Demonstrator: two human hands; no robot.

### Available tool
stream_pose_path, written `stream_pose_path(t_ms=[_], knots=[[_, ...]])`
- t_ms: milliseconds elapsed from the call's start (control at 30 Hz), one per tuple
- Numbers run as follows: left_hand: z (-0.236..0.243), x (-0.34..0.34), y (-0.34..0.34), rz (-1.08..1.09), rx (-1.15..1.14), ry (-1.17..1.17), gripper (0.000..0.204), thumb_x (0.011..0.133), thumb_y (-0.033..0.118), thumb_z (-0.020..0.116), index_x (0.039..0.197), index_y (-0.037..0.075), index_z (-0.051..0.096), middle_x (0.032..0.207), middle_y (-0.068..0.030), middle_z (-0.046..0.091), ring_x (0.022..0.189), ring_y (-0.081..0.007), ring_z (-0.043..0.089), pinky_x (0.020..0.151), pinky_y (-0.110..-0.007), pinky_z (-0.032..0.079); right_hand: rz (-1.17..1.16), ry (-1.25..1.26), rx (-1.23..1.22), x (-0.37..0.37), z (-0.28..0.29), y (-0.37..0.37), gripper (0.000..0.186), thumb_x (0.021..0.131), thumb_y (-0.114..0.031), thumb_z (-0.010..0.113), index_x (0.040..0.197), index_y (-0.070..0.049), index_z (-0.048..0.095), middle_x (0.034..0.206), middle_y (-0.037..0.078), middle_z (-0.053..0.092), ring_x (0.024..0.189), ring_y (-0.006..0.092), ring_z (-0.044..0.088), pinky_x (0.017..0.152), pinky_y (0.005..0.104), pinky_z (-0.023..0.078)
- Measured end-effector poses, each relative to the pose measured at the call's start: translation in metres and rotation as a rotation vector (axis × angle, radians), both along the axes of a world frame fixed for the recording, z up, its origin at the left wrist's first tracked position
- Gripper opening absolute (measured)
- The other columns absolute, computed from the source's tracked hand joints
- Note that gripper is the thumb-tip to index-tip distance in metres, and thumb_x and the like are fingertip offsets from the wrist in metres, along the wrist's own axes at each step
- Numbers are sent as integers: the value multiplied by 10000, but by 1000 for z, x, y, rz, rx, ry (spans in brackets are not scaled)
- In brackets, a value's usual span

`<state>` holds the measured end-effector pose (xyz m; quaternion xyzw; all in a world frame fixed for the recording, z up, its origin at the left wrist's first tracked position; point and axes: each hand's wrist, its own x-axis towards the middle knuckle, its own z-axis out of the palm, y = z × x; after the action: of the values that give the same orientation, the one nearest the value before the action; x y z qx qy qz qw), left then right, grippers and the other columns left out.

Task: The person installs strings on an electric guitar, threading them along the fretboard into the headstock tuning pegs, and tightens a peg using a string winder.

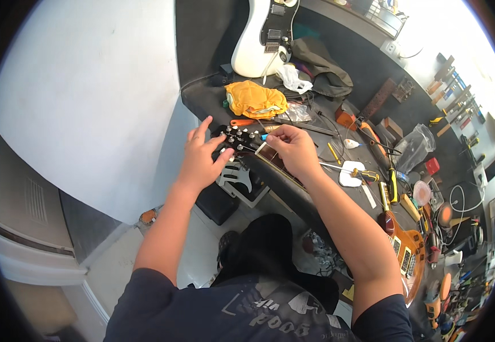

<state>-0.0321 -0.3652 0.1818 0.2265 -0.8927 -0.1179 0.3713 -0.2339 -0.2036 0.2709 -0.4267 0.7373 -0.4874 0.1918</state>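
Observation:
A black guitar headstock (231,137) with silver tuners lies at the bench's front edge, its neck (276,162) running toward the lower right. My left hand (202,154) spreads over the headstock's left side, fingertips around the tuner buttons, fingers apart. My right hand (294,149) is pinched just above the white nut (259,149); a small blue piece (265,137) shows at its fingertips, but whether it is held is unclear. An orange-handled tool (242,122) lies behind the headstock.
A white guitar (250,57), yellow cloth (250,101), screwdrivers (366,175) and plastic bags crowd the dark curved bench. An amber guitar (408,273) lies at right. A white curved panel (82,97) borders the left. Below the bench are a black case (210,205) and my legs.

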Motion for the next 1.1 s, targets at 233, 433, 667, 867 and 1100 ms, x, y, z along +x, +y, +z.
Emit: stream_pose_path(t_ms=[233,433,667,867,1100], knots=[[22,-15,21,-104,103,9,434,937,256,781,1337,89,770,1691,-184,446,1468,-410,432,1220,-509,391,11,-45,-34,-4,-9,-2,193,971,-195,788,1013,-7,775,824,27,708,748,117,628,705,323,516],[16,-7,10,-208,193,141,410,955,267,761,1317,75,781,1694,-189,442,1471,-439,438,1227,-524,380,19,17,-40,-4,-11,-5,176,1005,-180,782,1031,-6,763,809,-21,690,730,48,587,667,260,483],[12,-2,5,-200,90,98,491,958,270,761,1411,83,724,1725,-188,383,1514,-434,395,1237,-522,381,34,-33,-31,8,2,-19,189,973,-170,775,1012,15,770,807,45,704,710,139,634,664,334,511],[18,-4,11,-142,16,-6,501,947,321,787,1385,87,722,1704,-195,415,1511,-425,399,1230,-516,392,67,148,-14,10,8,-32,169,972,-148,775,1030,11,783,808,42,701,709,134,619,677,328,503],[28,-4,5,-175,67,-28,488,945,340,797,1357,87,732,1669,-216,448,1493,-433,422,1215,-531,400,77,204,46,17,5,-44,197,956,-190,770,1032,-12,802,859,157,773,774,290,739,742,404,566]])
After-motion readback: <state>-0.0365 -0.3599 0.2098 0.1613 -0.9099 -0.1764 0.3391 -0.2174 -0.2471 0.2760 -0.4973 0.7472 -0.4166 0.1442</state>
